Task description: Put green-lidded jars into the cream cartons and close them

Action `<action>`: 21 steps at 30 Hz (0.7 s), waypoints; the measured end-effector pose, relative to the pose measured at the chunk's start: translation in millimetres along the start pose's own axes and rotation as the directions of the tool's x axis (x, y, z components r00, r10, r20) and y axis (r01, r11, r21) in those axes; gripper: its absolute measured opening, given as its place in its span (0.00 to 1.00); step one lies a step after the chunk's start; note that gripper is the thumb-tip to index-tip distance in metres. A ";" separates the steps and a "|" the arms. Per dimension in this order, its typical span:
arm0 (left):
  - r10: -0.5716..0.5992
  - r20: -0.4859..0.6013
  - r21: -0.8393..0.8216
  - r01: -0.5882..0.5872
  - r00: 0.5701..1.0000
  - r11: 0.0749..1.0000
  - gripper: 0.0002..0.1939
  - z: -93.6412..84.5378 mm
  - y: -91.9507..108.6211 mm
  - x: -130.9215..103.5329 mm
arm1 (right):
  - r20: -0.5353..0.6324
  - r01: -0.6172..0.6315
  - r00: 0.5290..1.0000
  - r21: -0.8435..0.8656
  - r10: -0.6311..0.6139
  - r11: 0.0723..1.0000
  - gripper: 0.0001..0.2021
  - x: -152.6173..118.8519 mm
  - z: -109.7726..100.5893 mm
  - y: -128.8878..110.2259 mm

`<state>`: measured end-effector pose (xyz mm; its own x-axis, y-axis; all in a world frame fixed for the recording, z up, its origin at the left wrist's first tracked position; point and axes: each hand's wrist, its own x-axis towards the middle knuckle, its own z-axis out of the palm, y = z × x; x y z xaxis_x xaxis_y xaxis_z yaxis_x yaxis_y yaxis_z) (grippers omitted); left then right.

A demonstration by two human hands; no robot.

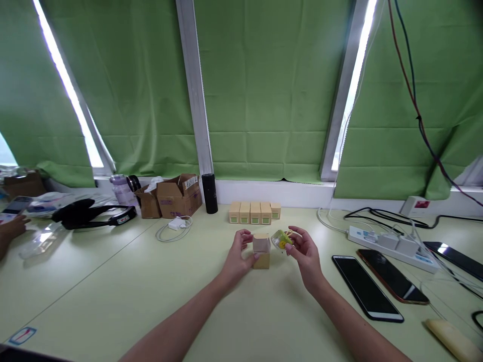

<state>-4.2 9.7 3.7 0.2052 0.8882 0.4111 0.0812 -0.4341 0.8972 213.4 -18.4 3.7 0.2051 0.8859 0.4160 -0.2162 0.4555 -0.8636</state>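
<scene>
A small brown cardboard box (261,261) stands on the table with its pale top flap raised. My left hand (237,257) grips it from the left, thumb against its lower side and fingers near the flap. Just right of the box, my right hand (306,255) pinches a small clear-wrapped item (281,240) with green and yellow parts; its exact kind is too small to tell. Behind the hands stands a row of several similar small boxes (249,213) with green-edged labels.
To the right lie a black-screened phone (368,289), a second phone (392,276) and a white power strip (392,249) with cables. At the back left are an opened carton (179,196), a black cylinder (210,193) and a charger (176,223). Another person's hand (13,229) shows far left.
</scene>
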 end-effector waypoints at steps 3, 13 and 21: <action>0.161 -0.039 0.091 -0.157 0.986 0.983 0.18 -3.7 9.7 0.3 | -0.012 0.014 1.000 0.037 -0.013 0.999 0.27 -0.9 1.3 -2.7; 0.147 -0.041 0.185 -0.137 0.988 0.973 0.12 1.7 5.3 1.5 | 0.006 0.068 0.998 0.029 -0.069 0.997 0.26 -7.6 7.8 -11.4; 0.086 0.012 0.073 -0.086 0.996 0.994 0.20 1.8 11.9 -3.9 | 0.019 0.142 0.990 -0.103 -0.141 0.984 0.25 -14.9 12.7 -15.4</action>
<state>-2.3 0.7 12.4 0.2232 0.8459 0.4844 0.1344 -0.5189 0.8442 201.5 -37.5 14.4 0.2157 0.8144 0.5387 -0.0852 0.5653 -0.8205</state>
